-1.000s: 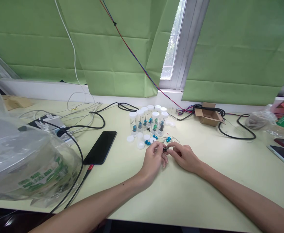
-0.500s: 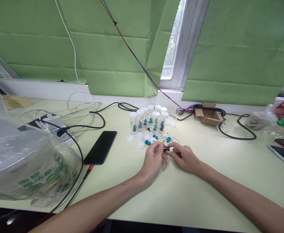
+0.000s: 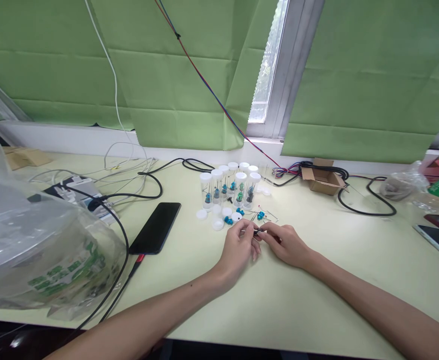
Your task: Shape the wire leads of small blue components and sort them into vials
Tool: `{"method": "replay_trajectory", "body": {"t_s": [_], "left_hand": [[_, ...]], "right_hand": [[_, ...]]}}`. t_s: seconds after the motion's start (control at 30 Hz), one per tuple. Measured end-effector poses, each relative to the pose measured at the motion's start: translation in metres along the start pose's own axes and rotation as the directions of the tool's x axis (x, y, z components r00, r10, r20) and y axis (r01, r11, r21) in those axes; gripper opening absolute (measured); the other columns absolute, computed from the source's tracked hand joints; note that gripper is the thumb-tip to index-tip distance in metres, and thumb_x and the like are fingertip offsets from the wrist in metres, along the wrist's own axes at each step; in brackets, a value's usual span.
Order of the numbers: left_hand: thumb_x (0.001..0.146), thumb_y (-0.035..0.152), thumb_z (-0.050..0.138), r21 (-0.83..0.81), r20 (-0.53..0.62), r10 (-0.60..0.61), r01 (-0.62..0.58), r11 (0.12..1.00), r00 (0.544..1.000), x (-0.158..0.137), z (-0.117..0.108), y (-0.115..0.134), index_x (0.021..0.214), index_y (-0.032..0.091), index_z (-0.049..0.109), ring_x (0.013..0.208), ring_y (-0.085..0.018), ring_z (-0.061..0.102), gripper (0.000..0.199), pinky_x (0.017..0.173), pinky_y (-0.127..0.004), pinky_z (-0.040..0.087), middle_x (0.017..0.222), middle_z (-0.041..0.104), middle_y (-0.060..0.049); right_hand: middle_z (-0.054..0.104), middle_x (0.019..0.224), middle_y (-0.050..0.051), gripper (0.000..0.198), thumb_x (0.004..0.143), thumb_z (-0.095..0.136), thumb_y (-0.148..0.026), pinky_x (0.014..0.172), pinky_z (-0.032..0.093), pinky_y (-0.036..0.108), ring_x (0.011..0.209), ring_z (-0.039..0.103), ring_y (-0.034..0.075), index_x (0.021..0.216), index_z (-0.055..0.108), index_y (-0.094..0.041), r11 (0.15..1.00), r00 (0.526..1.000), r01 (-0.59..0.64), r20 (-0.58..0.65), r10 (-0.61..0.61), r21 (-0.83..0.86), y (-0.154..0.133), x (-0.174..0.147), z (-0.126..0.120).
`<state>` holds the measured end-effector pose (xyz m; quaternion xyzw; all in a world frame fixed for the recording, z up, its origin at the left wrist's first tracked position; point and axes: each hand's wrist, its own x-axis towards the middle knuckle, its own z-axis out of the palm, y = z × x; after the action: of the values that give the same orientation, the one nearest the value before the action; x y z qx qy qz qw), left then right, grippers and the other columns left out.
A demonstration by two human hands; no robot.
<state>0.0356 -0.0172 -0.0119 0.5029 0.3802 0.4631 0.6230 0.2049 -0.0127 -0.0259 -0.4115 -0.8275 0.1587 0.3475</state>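
Note:
Between the fingertips of both hands is a small black part (image 3: 256,232), mostly covered by the fingers. My left hand (image 3: 240,240) pinches it from the left, and a thin pin shows near these fingers. From the right, my right hand (image 3: 282,242) closes thumb and forefinger on its other end. Just beyond the hands lie a blue piece (image 3: 260,215) with thin metal pins around it, and more blue pieces (image 3: 229,220) beside a white cap (image 3: 236,216). Behind them stand several clear tubes (image 3: 207,192) with white caps, holding blue, green and dark pieces.
A black phone (image 3: 155,228) with a cable lies left of the hands. A large plastic bag (image 3: 46,250) fills the left side. Toward the back right sit a small cardboard box (image 3: 322,181) and black cable loops (image 3: 369,213). Two more phones (image 3: 437,241) lie at the right edge.
My right fingertips have moved slightly left, closer to the left ones, and cover more of the black part. Everything else stays where it was.

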Motion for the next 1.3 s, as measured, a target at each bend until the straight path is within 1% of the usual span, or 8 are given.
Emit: {"method": "replay_trajectory", "body": {"t_s": [0.13,0.27,0.63,0.7,0.77,0.9,1.13,1.3], "left_hand": [[0.09,0.041,0.051,-0.002,0.003,-0.013,0.013,1.0,1.0,0.0,-0.0002,0.0001,0.086,0.018,0.052,0.045,-0.01,0.05,0.024,0.041,-0.021,0.04,0.058,0.053,0.003],[0.089,0.04,0.053,-0.014,0.005,-0.025,0.025,1.0,1.0,-0.0002,0.0004,0.0011,0.085,0.017,0.053,0.045,-0.009,0.051,0.023,0.04,-0.021,0.039,0.065,0.056,0.001],[0.087,0.045,0.055,-0.008,0.006,-0.02,0.02,1.0,1.0,-0.0004,0.001,0.0009,0.084,0.017,0.053,0.044,-0.009,0.051,0.029,0.04,-0.021,0.039,0.067,0.058,-0.001],[0.086,0.046,0.056,-0.011,-0.008,-0.014,0.013,1.0,1.0,-0.0005,0.0008,0.002,0.083,0.017,0.052,0.044,-0.009,0.051,0.029,0.04,-0.021,0.038,0.067,0.058,0.0],[0.086,0.046,0.056,-0.018,-0.023,0.0,0.0,1.0,1.0,-0.0005,0.0003,0.0031,0.083,0.018,0.052,0.045,-0.009,0.051,0.029,0.041,-0.02,0.038,0.064,0.057,0.001],[0.088,0.046,0.055,-0.015,-0.025,0.009,-0.009,1.0,1.0,-0.0003,-0.0008,0.0041,0.083,0.019,0.052,0.044,-0.01,0.049,0.028,0.043,-0.02,0.038,0.052,0.051,0.004],[0.089,0.045,0.053,0.012,-0.02,0.002,-0.002,1.0,1.0,-0.0007,-0.0006,0.0019,0.083,0.019,0.052,0.043,-0.01,0.048,0.027,0.044,-0.021,0.038,0.05,0.053,0.003],[0.089,0.045,0.052,0.02,-0.015,0.007,-0.007,1.0,1.0,-0.0006,-0.0004,0.001,0.083,0.019,0.051,0.043,-0.01,0.048,0.027,0.043,-0.021,0.038,0.05,0.052,0.004]], "right_hand": [[0.05,0.057,-0.005,0.025,0.1,0.04,-0.028,0.053,0.035,0.022,0.046,0.041,0.009,0.083,0.056,-0.019,1.0,1.0,0.004,0.019,-0.004,-0.016,-0.0004,0.0004,-0.001],[0.045,0.056,-0.005,0.03,0.101,0.038,-0.029,0.053,0.034,0.022,0.046,0.041,0.009,0.075,0.052,-0.019,0.999,1.0,0.006,0.019,-0.005,-0.042,0.0005,0.0009,-0.001],[0.047,0.055,-0.004,0.036,0.102,0.035,-0.029,0.053,0.033,0.023,0.046,0.042,0.009,0.07,0.049,-0.02,0.998,1.0,0.015,0.018,-0.014,-0.059,0.0028,0.0001,0.0003],[0.048,0.055,-0.005,0.032,0.102,0.038,-0.03,0.053,0.034,0.023,0.046,0.041,0.009,0.076,0.054,-0.02,0.999,1.0,-0.004,-0.001,0.004,-0.053,0.002,-0.0002,0.0005],[0.046,0.054,-0.006,0.024,0.101,0.042,-0.032,0.053,0.034,0.023,0.046,0.04,0.01,0.089,0.059,-0.019,0.999,0.999,-0.026,-0.027,0.025,-0.042,0.0013,-0.0005,0.001],[0.04,0.053,-0.009,0.02,0.097,0.051,-0.035,0.052,0.033,0.022,0.047,0.035,0.01,0.108,0.056,-0.019,0.999,0.999,-0.032,-0.027,0.033,0.006,0.0018,-0.0016,0.0025],[0.038,0.053,-0.01,0.019,0.097,0.051,-0.033,0.051,0.032,0.022,0.046,0.035,0.01,0.109,0.055,-0.019,0.999,1.0,-0.022,-0.016,0.022,0.023,0.0044,-0.0029,0.0028],[0.042,0.052,-0.01,0.019,0.098,0.049,-0.034,0.052,0.034,0.022,0.045,0.037,0.01,0.106,0.056,-0.019,1.0,1.0,-0.011,-0.024,0.011,0.006,0.0037,-0.0019,0.0027]]}}
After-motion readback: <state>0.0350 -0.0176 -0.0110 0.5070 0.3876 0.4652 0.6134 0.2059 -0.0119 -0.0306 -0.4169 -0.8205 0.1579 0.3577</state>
